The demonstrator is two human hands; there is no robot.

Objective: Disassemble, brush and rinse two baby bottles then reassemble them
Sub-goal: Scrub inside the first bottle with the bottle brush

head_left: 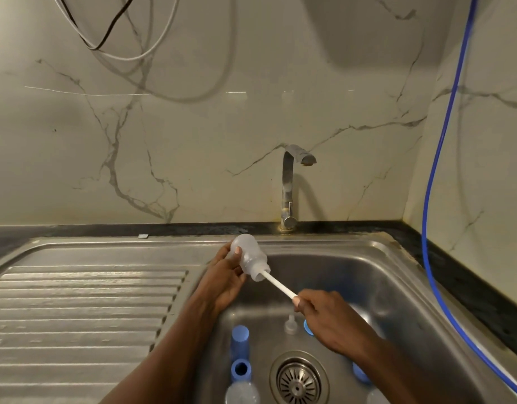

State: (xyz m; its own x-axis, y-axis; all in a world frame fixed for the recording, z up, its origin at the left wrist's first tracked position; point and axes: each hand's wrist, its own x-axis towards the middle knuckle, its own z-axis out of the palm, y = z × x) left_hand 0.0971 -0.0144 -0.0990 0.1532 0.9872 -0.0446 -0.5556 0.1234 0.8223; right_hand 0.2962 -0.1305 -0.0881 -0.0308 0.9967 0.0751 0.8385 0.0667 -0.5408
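My left hand (225, 275) grips a clear baby bottle body (250, 256) tilted over the steel sink (397, 275), its mouth pointing down to the right. A white brush handle (279, 286) runs out of that mouth, and my right hand (328, 320) grips its lower end; the brush head is hidden inside the bottle. On the sink floor lie a blue cap (240, 339), a blue screw ring (241, 369), a clear teat (290, 325), another blue part (308, 328) partly behind my right hand, one more blue part (360, 373), and a second clear bottle (242, 392).
The tap (289, 185) stands behind the sink with its spout turned right and no water running. A ribbed steel drainboard (76, 310) lies to the left. The drain strainer (298, 381) sits at the basin's front. A blue hose (438, 170) hangs along the right wall.
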